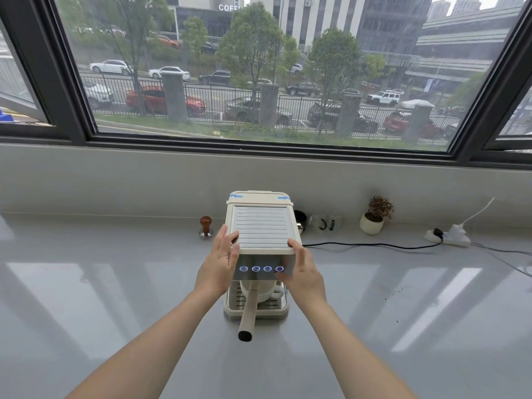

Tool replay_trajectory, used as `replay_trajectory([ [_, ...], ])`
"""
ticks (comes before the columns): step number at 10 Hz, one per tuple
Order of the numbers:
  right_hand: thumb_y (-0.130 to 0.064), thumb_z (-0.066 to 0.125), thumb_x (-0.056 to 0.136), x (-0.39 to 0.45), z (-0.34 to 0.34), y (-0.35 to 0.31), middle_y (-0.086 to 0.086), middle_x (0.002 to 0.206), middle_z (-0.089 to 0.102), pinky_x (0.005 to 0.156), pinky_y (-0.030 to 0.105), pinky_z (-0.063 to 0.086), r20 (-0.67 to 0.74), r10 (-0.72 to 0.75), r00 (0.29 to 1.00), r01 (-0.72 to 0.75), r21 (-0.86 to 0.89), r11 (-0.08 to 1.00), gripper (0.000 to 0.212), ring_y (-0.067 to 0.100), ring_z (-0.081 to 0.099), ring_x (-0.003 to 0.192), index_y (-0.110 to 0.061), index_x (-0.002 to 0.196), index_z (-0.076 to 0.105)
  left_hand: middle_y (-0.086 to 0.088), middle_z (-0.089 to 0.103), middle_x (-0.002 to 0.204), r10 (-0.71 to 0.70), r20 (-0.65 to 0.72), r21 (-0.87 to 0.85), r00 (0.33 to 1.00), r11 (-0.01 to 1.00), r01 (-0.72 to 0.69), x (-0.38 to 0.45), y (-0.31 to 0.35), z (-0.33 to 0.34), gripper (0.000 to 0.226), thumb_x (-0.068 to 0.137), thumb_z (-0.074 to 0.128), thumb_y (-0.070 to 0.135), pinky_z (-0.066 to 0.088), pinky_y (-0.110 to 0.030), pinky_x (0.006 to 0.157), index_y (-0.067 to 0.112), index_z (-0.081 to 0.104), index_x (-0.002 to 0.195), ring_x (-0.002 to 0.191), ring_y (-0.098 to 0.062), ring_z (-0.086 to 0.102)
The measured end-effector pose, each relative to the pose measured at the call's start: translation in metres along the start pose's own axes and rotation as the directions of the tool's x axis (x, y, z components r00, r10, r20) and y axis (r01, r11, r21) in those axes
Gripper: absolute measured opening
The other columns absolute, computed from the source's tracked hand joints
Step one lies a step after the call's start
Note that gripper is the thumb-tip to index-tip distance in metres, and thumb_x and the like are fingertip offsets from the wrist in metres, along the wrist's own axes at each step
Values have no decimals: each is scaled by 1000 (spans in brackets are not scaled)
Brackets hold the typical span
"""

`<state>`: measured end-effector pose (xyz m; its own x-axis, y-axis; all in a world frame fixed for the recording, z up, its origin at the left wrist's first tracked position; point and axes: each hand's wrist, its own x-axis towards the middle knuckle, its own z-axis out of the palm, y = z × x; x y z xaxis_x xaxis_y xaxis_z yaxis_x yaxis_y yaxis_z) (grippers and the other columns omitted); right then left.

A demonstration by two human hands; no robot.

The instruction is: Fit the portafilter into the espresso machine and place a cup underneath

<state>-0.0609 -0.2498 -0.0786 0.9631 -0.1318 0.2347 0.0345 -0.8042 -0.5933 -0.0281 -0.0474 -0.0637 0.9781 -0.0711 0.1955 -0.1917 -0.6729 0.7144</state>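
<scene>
Portafilter (248,309) sits locked under the front of the cream espresso machine (260,226), its pale handle pointing straight out toward the viewer and ending in a dark tip beyond the machine's base. White cup (263,290) stands on the slotted drip tray (276,308) directly beneath, partly hidden behind the handle. Above it, four round buttons (261,268) glow blue in a row across the metal front panel. The left hand (220,262) lies open against the machine's left top corner, fingers spread over the edge of the ribbed top plate and gripping nothing. The right hand (302,269) rests open at the right front corner, its thumb near the rightmost button. On the glossy grey counter (115,283), a wooden-knobbed tamper (205,226) stands left of the machine, while a small potted plant (374,216) and a white power strip (452,236) with a black cable (371,244) lie to the right, below the wide window (264,67).
</scene>
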Motion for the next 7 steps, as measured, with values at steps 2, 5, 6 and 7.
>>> replay_trajectory([
  [2,-34,70,82,0,-2,-5,3,139,42,75,37,53,2,21,1000,-21,-16,1000,75,25,55,112,-34,139,22,18,10,159,3,-4,-6,1000,1000,-3,0,0,0,42,98,21,46,48,-40,87,39,32,138,127,-18,48],
  [5,-31,70,83,-1,-5,-10,4,136,44,74,34,49,0,39,999,-39,-17,999,72,24,53,113,-35,137,22,17,11,160,15,-7,-19,1000,1000,-16,-1,1,-1,42,98,23,45,46,-38,86,37,34,138,126,-16,49],
  [6,-27,68,84,1,-5,-12,5,136,43,76,33,48,20,47,999,-46,-49,998,68,24,50,115,-29,137,26,17,11,159,13,-11,-47,1000,999,-13,0,-1,-1,41,98,25,45,47,-37,85,37,36,137,124,-15,51],
  [7,-26,68,83,7,-14,-24,5,137,39,79,33,48,-18,7,1000,-9,-86,996,60,24,47,117,-22,134,36,18,11,159,25,-16,-38,1000,999,-26,0,1,-2,40,98,25,46,49,-37,82,39,36,136,122,-15,52],
])
